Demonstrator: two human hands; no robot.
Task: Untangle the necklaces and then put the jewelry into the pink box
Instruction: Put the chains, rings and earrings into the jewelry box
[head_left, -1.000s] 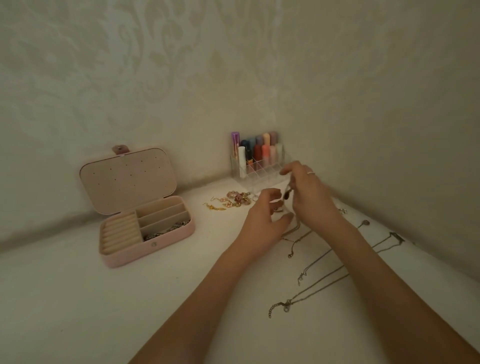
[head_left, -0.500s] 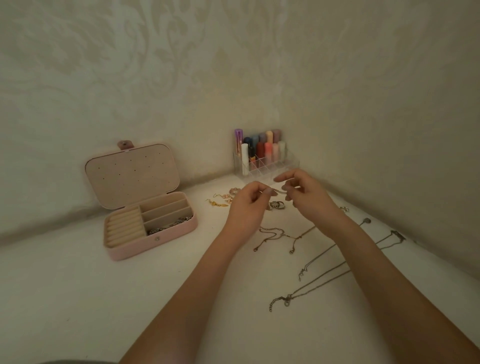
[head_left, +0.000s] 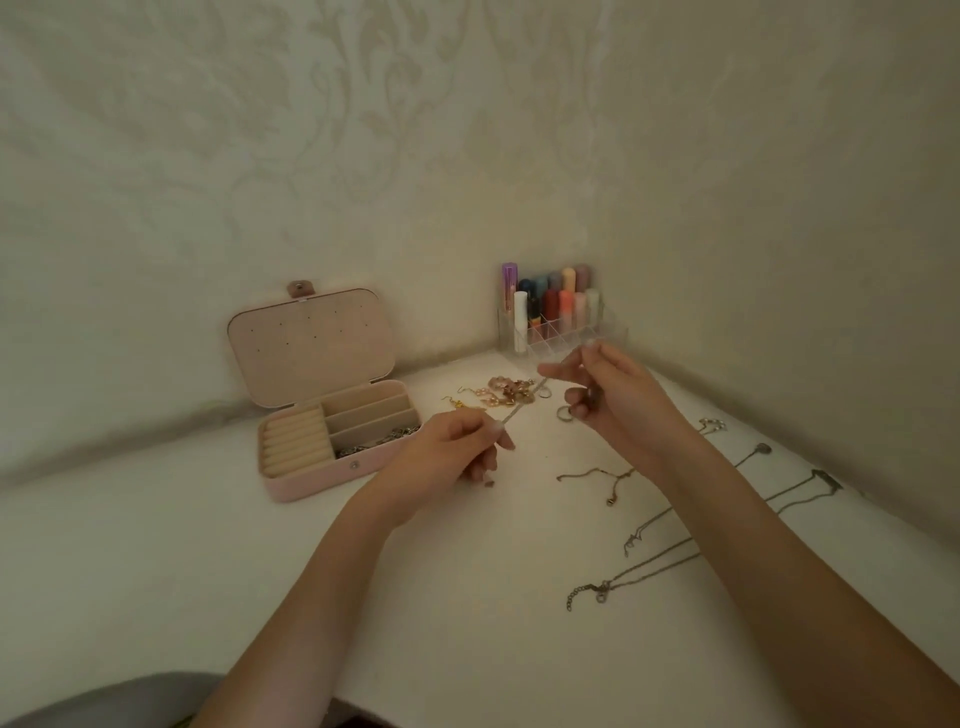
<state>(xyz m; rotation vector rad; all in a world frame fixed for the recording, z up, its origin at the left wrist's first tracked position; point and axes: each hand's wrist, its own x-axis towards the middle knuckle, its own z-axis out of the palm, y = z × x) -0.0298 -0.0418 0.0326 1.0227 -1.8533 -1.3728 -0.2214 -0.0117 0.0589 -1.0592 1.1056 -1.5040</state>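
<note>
On the white counter (head_left: 156, 597) in a wallpapered corner, one open pink box (head_left: 332, 415) sits at ten o'clock; left hand (head_left: 447, 457) and right hand (head_left: 618, 395) pinch one thin chain (head_left: 519, 408) stretched between them.

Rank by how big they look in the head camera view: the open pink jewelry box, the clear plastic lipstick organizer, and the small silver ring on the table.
1. Open pink jewelry box, clearly the largest.
2. Clear plastic lipstick organizer, noticeably smaller, though it sits farther back.
3. Small silver ring, by far the tiniest.

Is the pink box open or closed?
Open. The pink jewelry box has its lid standing up, so its compartments show.
</note>
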